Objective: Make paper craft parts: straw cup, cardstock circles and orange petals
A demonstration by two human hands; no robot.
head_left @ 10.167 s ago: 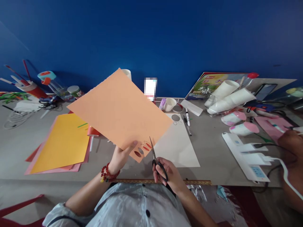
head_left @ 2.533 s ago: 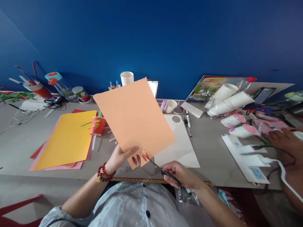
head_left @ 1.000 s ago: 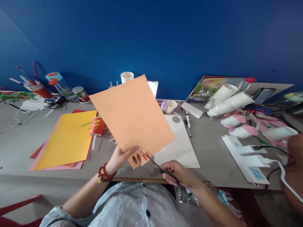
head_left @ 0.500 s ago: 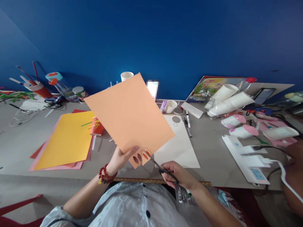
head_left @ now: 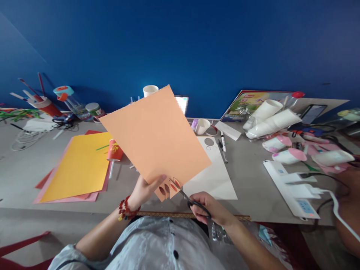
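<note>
An orange sheet of paper is raised over the table, tilted, its lower corner pinched by my left hand with the thumb on top. Near that corner are drawn ovals with red centres, and beside them leaf-shaped dark openings. My right hand grips black-handled scissors; their blades reach into the paper's lower edge, at the red-centred ovals. Beneath the orange paper lies a white sheet with a grey circle and small drawn rings, partly covered.
Yellow and pink paper and a red paper cup lie at left. Markers lie beside the white sheet. At right are a power strip, decorated cups, bagged white cups and another person's arm.
Since ten seconds ago the orange paper has turned, and the scissors have moved from beside the ovals into the paper's edge. Over the last second the paper turns slightly and the hands shift little.
</note>
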